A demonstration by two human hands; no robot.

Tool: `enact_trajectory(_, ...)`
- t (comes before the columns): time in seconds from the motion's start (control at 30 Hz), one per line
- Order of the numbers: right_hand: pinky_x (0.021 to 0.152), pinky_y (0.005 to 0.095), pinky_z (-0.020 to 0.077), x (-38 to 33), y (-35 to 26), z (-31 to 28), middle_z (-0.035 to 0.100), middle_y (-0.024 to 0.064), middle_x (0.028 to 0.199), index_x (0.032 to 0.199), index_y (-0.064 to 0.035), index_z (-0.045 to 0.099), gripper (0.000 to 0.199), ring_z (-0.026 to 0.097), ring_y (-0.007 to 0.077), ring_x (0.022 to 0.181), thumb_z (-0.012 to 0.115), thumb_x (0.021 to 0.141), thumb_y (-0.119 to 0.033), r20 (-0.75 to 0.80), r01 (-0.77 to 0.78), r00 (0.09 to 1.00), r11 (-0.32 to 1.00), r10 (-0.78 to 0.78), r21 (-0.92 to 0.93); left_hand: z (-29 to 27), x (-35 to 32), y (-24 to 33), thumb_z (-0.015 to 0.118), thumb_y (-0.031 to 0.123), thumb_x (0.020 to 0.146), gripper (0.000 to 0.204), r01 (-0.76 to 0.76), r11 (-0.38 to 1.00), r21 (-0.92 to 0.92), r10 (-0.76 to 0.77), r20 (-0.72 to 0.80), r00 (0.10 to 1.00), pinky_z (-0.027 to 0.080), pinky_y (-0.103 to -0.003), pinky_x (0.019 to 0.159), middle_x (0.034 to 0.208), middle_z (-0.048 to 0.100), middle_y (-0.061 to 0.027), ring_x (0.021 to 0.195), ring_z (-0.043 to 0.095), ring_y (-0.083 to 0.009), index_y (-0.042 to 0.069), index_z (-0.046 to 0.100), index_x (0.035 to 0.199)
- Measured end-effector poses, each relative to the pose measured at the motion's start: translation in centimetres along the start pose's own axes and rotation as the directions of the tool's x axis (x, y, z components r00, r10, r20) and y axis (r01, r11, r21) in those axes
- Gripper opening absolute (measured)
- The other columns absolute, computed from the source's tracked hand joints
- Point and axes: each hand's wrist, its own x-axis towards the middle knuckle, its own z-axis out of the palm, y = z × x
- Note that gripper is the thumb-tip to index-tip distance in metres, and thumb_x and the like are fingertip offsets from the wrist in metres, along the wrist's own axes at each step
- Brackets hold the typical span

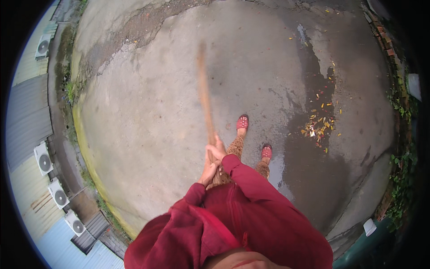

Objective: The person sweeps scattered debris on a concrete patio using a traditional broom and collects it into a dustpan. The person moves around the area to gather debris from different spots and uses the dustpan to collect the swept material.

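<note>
Both of my hands are wrapped round a long brown broom (205,98), which reaches out ahead of me over the concrete. Its far part is smeared by motion, so I cannot tell whether the tip touches the ground. My right hand (217,149) grips farther along the handle, while my left hand (208,172) holds it just below, close to my body. To the right, beyond my feet, yellow leaves and small litter (319,127) lie scattered on wet concrete.
My feet in red sandals (242,122) stand right of the broom. A dark wet patch (313,175) spreads at the right. Along the left, a yellowish ledge (92,166) borders a drop to roofs with air-conditioner units (43,158). Brick edging and green plants (401,179) line the right.
</note>
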Motion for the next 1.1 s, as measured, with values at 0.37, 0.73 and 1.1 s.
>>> enact_trajectory(0.37, 0.072, 0.0284, 0.0414, 14.1, 1.5, -14.6, 0.050, 0.0096, 0.096, 0.114, -0.0069, 0.040, 0.059, 0.049, 0.0199, 0.087, 0.064, 0.061, -0.019, -0.100, -0.181, 0.977, 0.981, 0.187, 0.063, 10.2, 15.9, 1.1, 0.049, 0.003, 0.066, 0.057, 0.019, 0.994, -0.109, 0.007, 0.235, 0.972, 0.045, -0.025, 0.045, 0.089, 0.047, -0.0135, 0.064, 0.054, -0.0181, 0.002, 0.021, 0.116)
enact_trajectory(0.73, 0.075, 0.0379, 0.0440, 11.0, -16.7, -8.2, 0.037, 0.0284, 0.111, 0.123, 0.0048, 0.009, 0.074, 0.047, 0.0328, 0.095, 0.055, 0.068, -0.014, -0.681, -0.045, 0.732, 0.996, -0.019, -0.077, 8.0, 17.3, 18.3, 0.049, -0.002, 0.068, 0.080, 0.055, 0.959, 0.277, -0.232, 0.661, 0.714, 0.041, -0.021, 0.040, 0.076, 0.051, -0.0073, 0.047, 0.046, -0.0097, 0.011, 0.003, 0.132)
enact_trajectory(1.1, 0.079, 0.0353, 0.0403, 28.9, -23.6, -6.9, 0.050, 0.0232, 0.099, 0.118, 0.0091, 0.026, 0.073, 0.050, 0.0309, 0.093, 0.063, 0.062, -0.021, 0.236, -0.032, 0.966, 0.960, 0.100, -0.278, 11.5, 27.0, 24.9, 0.044, 0.002, 0.069, 0.046, -0.034, 0.999, -0.017, 0.032, -0.121, 0.992, 0.045, -0.028, 0.040, 0.069, 0.048, -0.0075, 0.047, 0.049, -0.0133, 0.003, 0.031, 0.112)
